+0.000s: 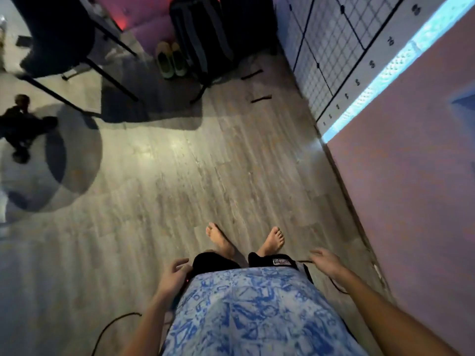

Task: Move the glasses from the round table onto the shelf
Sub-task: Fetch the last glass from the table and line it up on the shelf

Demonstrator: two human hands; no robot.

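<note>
A round glass table [84, 160] shows at the left edge, see-through, with the floor visible beneath it. Dark blurred objects [21, 122] lie on its far left part; I cannot tell whether they are the glasses. My left hand [174, 274] hangs by my left hip, fingers loosely apart, holding nothing. My right hand [325, 262] hangs by my right hip, fingers spread and empty. Both hands are well to the right of the table. No shelf can be made out.
I stand barefoot on a grey wood floor [180, 176]. A pinkish wall [411, 188] with a lit strip runs along the right. A dark chair [56, 37], shoes [171, 60] and a backpack [198, 34] sit ahead. A black cable [113, 327] trails at lower left.
</note>
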